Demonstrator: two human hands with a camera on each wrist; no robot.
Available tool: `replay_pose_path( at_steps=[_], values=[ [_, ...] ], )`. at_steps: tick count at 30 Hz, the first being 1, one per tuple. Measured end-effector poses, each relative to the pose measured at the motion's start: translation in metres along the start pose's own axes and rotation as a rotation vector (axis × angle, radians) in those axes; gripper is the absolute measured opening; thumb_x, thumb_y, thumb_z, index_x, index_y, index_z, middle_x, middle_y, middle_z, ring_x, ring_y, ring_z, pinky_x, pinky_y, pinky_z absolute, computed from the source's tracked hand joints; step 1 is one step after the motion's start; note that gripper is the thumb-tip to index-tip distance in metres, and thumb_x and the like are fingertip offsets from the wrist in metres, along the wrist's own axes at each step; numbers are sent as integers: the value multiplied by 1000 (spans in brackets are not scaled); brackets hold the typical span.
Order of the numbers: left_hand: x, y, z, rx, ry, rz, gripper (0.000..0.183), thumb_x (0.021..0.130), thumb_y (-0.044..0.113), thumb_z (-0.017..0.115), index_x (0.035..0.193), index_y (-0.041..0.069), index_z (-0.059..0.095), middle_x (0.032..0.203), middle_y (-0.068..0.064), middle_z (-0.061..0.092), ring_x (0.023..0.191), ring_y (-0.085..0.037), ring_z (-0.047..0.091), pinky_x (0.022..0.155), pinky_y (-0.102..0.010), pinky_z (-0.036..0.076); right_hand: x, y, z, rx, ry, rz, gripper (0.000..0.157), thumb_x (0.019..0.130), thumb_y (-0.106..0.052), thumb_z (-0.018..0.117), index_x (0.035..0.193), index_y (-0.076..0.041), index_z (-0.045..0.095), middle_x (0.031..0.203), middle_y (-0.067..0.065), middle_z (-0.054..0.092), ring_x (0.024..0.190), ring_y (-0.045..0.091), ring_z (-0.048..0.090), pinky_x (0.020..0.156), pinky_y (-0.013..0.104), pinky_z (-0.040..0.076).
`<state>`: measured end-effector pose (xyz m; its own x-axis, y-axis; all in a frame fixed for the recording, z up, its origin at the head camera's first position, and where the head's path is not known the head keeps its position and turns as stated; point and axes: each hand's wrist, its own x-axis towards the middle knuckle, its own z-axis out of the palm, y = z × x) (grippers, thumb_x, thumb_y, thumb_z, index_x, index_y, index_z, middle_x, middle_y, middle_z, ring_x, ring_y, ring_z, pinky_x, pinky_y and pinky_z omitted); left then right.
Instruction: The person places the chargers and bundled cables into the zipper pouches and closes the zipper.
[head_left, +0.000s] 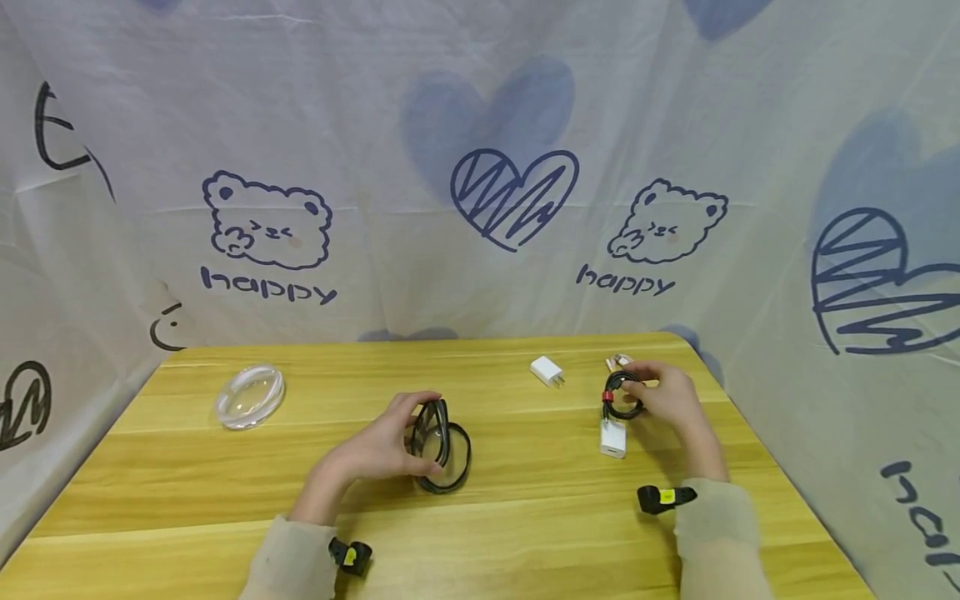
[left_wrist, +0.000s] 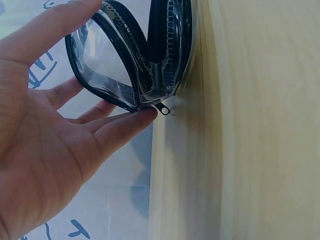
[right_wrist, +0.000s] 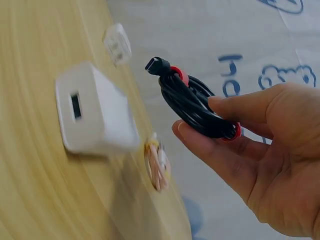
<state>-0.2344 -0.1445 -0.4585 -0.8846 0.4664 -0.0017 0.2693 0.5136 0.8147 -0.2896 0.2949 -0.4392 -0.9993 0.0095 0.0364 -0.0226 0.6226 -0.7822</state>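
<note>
My left hand [head_left: 386, 440] grips a round clear pouch with black trim [head_left: 445, 433], thumb on one side and fingers on the other. In the left wrist view the zip pouch [left_wrist: 102, 57] gapes open at its black zipper, a small puller [left_wrist: 163, 109] hanging by the fingertips. Between thumb and fingers, my right hand [head_left: 669, 398] pinches a coiled black cable [right_wrist: 187, 106] bound with red ties, raised above the table. Its USB-C plug [right_wrist: 158, 66] points away from the hand. Just below the coil stands a white charger block [head_left: 612, 439] with a USB slot.
A second white charger [head_left: 546, 369] with prongs lies toward the back of the wooden table [head_left: 517, 533]. Behind the right hand is a small pale pink cable bundle [right_wrist: 157, 168]. At the left lies a round clear case with white trim [head_left: 228, 418]. Printed cloth [head_left: 405, 275] hangs behind.
</note>
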Motion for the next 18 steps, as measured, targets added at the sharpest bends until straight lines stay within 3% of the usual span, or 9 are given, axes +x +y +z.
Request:
replay_pose_path(
  at_steps=[8,15,18],
  values=[
    [1,0,1,26,5,3,99,81,28,92,161,23,34,155,-16,35,140,-49,41,109,-61,44,2,-15,20,30,-34,-37,32,102,-7,66,132,5,64,125,30,65,93,33,76,70,41,64],
    [1,0,1,26,7,7,99,81,29,92,161,24,34,156,-16,34,140,-50,41,109,-61,44,4,-23,34,35,-48,-81,30,101,-7,67,128,4,66,122,27,67,93,35,75,66,31,62],
    [1,0,1,26,8,9,99,81,29,92,161,24,34,156,-17,34,140,-50,40,109,-62,44,4,-27,39,51,-64,-87,30,101,-6,67,129,5,66,121,28,67,94,35,75,65,32,63]
  ],
)
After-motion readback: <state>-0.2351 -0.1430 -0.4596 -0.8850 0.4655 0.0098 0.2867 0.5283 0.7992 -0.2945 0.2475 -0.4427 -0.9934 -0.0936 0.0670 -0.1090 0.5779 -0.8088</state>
